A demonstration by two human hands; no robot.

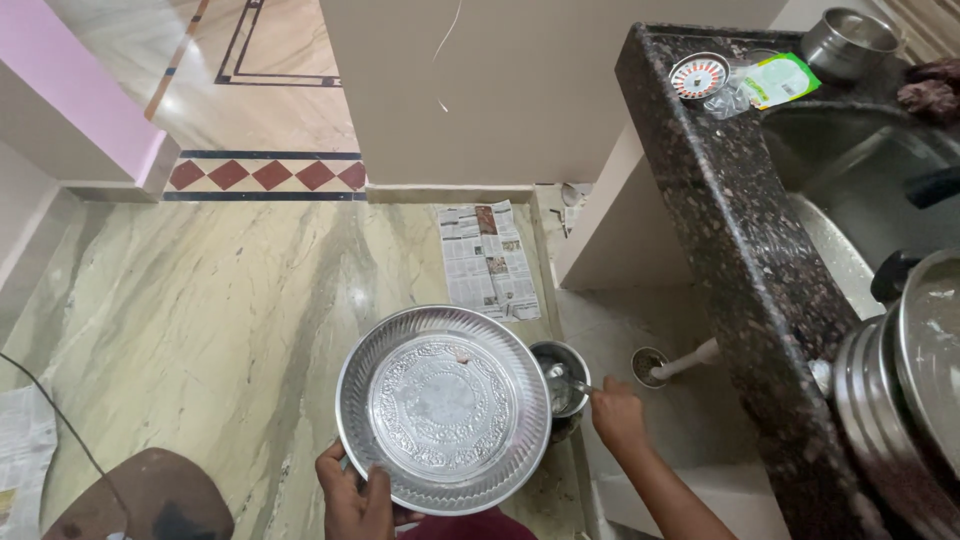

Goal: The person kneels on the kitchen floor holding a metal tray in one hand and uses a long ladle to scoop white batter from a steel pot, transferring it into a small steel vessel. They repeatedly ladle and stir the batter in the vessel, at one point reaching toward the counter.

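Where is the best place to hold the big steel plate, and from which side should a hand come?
Probably the raised rim of the plate, from the side nearest the person. The plate is wide, shallow and roughly level, so its embossed centre offers no grip. The left hand already pinches the near rim, thumb on top. The right hand holds a spoon in the small steel bowl beside the plate.

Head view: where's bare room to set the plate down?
Bare marble floor left of the steel plate, between the pink wall and the newspaper. Crowded: the counter with sink, and stacked vessels at right.
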